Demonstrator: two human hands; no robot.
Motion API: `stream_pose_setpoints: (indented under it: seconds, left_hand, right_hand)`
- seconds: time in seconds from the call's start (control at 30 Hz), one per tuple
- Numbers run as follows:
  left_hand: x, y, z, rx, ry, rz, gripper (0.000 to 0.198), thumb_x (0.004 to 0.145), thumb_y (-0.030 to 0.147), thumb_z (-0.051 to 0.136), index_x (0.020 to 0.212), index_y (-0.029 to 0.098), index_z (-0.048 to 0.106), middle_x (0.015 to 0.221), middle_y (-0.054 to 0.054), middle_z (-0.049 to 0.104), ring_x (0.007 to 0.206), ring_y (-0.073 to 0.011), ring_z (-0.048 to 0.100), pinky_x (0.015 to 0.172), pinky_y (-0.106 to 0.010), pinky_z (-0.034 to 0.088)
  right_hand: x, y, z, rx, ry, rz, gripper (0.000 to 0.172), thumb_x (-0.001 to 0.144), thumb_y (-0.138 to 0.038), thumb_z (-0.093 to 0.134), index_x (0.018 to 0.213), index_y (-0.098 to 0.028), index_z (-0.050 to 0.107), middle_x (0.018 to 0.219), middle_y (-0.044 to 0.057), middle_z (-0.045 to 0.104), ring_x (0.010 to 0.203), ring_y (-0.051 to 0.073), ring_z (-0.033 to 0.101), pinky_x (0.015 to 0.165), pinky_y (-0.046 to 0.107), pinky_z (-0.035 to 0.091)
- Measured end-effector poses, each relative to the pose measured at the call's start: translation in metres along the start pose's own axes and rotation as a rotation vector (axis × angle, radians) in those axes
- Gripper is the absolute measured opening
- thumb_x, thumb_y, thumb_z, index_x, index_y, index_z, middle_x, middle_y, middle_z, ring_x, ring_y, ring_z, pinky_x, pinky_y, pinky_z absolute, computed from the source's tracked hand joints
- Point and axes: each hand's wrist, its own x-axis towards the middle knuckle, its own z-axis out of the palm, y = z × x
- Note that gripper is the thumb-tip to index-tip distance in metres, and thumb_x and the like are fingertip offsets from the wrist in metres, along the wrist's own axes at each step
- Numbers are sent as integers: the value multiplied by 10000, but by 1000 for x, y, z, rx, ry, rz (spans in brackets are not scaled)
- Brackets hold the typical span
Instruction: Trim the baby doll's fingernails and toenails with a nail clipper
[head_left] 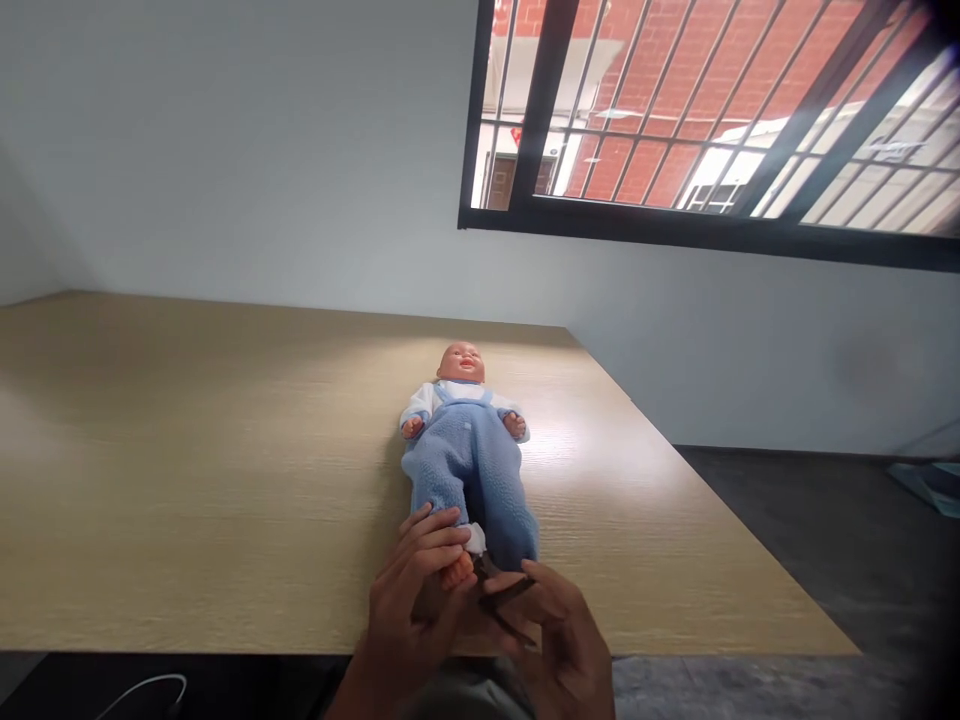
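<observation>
A baby doll point(466, 430) in fuzzy blue overalls and a white top lies on its back on the wooden table, head away from me. My left hand point(416, 580) is closed around the doll's lower leg and foot on the left side. The bare orange-toned toes point(457, 571) and a bit of white cuff point(475, 540) show past my fingers. Close beside that foot, my right hand point(559, 625) pinches a small dark tool point(504, 597) with two narrow arms spread in a V. Its exact kind is unclear. The doll's other foot is out of sight.
The pale wooden table point(225, 480) ends just below my hands and slants away on the right. Behind it stand a plain wall point(262, 150) and a barred window point(675, 120). A white cable point(150, 682) lies below the front edge at left.
</observation>
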Motion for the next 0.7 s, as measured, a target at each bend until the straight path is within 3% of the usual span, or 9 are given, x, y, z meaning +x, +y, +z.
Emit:
stream_pose_setpoints:
  seconds: [0.13, 0.33, 0.43, 0.53, 0.7]
  left_hand:
    - [-10, 2, 12, 4, 106, -39, 229, 950, 58, 613, 1141, 182, 636, 1164, -86, 772, 1270, -222, 678, 1193, -457, 474]
    - [-11, 5, 22, 21, 200, -32, 243, 943, 55, 595, 1144, 181, 646, 1145, -96, 776, 1240, -261, 696, 1152, -539, 504]
    - [-9, 5, 22, 16, 210, -19, 242, 939, 53, 604, 1141, 179, 649, 1140, -95, 774, 1231, -262, 697, 1142, -539, 511]
    - [-9, 4, 22, 1, 214, -3, 245, 939, 44, 608, 1142, 175, 650, 1140, -94, 770, 1230, -256, 695, 1142, -522, 509]
    - [-7, 4, 23, 4, 221, 9, 237, 949, 46, 608, 1144, 172, 652, 1141, -95, 770, 1230, -248, 695, 1146, -504, 500]
  right_hand:
    - [20, -7, -13, 77, -85, -58, 303, 1082, -342, 586, 1369, -345, 489, 1195, 60, 776, 597, 135, 734, 644, 276, 658]
    - [33, -13, -21, -24, -196, -134, 328, 1045, -246, 602, 1359, -319, 539, 1230, 113, 771, 654, 188, 763, 620, 300, 651]
    - [39, -15, -22, -81, -204, -183, 408, 1017, -179, 604, 1372, -344, 489, 1257, 74, 766, 679, 165, 770, 649, 276, 646]
    - [47, -20, -25, -148, -258, -189, 396, 975, -134, 601, 1322, -320, 560, 1222, 27, 783, 673, 133, 766, 640, 225, 618]
    - [58, -30, -32, -316, -341, -231, 347, 993, -193, 553, 1315, -306, 613, 1101, -41, 815, 625, 107, 745, 691, 218, 586]
